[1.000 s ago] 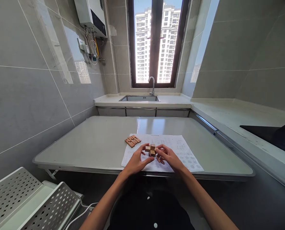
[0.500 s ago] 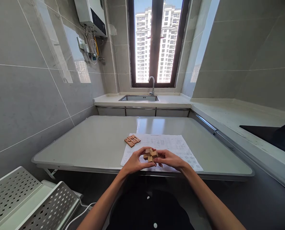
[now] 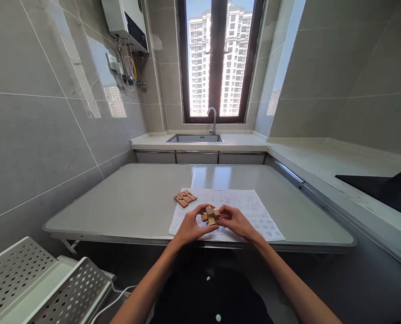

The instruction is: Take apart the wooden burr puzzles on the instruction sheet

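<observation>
A small wooden interlocking puzzle [image 3: 210,214], partly put together in a cross shape, is held between both hands just above the table's near edge. My left hand [image 3: 191,226] grips its left side with fingers curled. My right hand [image 3: 236,221] pinches its right side. Under the hands lies a printed instruction sheet [image 3: 254,210]. A few loose notched wooden pieces [image 3: 185,197] lie side by side on the sheet's far left corner.
The grey table [image 3: 136,198] stands against a tiled wall on the left. Behind it are a counter with a sink [image 3: 195,138] and tap under a window. A black cooktop [image 3: 385,191] is at right. A white perforated rack [image 3: 34,283] sits low at left.
Both hands turned the puzzle between the fingers and drew it slightly nearer, then lifted it a little. The loose pieces stayed where they were.
</observation>
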The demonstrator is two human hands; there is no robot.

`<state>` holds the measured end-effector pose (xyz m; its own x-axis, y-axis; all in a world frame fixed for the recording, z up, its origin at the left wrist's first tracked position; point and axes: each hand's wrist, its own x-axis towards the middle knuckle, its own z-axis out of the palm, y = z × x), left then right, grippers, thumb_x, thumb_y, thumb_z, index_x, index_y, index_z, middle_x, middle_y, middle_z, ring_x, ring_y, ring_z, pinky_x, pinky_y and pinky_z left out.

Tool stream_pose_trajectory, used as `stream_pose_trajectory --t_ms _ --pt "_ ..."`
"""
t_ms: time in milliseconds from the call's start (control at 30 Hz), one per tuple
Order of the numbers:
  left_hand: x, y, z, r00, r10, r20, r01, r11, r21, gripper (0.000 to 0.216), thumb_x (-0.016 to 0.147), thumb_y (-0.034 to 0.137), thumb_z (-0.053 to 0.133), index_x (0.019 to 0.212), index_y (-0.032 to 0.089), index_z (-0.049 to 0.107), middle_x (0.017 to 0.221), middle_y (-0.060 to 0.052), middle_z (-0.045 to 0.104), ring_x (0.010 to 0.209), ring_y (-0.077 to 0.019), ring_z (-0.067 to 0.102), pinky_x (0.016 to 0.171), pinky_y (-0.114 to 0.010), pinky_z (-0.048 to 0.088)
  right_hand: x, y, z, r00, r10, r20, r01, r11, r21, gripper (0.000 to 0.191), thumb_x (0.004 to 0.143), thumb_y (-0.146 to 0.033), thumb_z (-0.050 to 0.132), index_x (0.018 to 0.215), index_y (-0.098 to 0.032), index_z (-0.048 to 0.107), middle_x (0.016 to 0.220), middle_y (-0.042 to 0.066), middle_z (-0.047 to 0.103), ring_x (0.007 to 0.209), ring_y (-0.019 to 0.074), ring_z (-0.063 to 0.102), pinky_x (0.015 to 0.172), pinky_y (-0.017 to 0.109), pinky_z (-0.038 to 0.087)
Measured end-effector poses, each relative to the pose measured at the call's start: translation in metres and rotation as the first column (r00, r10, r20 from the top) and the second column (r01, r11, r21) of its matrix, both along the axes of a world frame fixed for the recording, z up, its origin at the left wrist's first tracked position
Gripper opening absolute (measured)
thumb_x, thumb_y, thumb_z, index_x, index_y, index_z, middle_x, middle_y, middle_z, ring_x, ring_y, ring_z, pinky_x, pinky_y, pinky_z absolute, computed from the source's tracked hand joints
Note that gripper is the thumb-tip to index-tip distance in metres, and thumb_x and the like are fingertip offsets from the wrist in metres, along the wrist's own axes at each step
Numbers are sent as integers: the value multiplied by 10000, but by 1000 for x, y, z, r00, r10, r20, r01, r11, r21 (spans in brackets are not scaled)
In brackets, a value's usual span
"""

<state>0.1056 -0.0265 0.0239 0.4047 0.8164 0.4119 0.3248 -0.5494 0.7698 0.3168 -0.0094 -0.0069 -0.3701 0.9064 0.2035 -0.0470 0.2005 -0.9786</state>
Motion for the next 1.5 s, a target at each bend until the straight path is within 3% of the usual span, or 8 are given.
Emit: stream_pose_trajectory --t_ms 300,567,767,967,1267,1400,1500 --pt "1 10 -20 997 57 -53 -60 996 -59 618 732 490 814 1265 253 609 1134 -30 732 1024 -242 677 942 -374 536 1 6 -15 998 50 50 -51 999 11 368 798 -490 762 1000 -213 628 1011 55 752 812 206 698 695 332 539" --pt "-1 15 -25 994 71 -88 -78 994 -77 605 733 507 798 1244 235 623 1047 -28 733 905 -211 665 826 -334 544 3 7 -20 966 -124 228 82 979 187 351 888 -480 662 1103 -206 713 929 46 739 763 193 642 713 330 507" --pt "2 15 -28 986 74 -148 -82 995 -51 509 716 470 809 1144 230 674 989 -27 731 888 -222 667 788 -321 532 1 5 -18 970 -114 213 71 978 198 402 907 -489 644 1189 -209 708 910 41 741 796 207 657 750 334 496" --pt "5 20 -37 957 180 -229 -161 982 98 550 668 420 850 1154 233 673 1129 -76 697 1122 -312 602 957 -425 500 2 2 -15 976 -153 155 127 978 163 407 898 -492 653 1184 -208 702 948 46 745 828 210 663 771 337 496" --pt "5 28 -52 889 396 -230 -345 910 231 564 715 464 825 1177 193 649 1209 -126 630 1226 -339 531 1060 -513 430 4 9 -22 948 -272 163 247 956 159 477 895 -550 629 1204 -192 688 735 20 704 687 205 640 628 313 454" --pt "6 25 -48 897 384 -217 -342 916 210 629 761 516 783 1264 183 607 1245 -138 622 1235 -342 534 1069 -520 422 4 10 -23 941 -288 180 257 950 179 479 898 -551 620 1205 -188 682 731 18 704 690 207 645 642 320 451" --pt "6 22 -43 918 363 -158 -329 922 204 522 813 513 743 1224 212 632 1211 -111 644 1211 -317 547 1062 -498 432 4 9 -22 936 -293 198 258 949 183 498 895 -570 608 1208 -190 679 730 20 704 688 212 651 632 323 450"
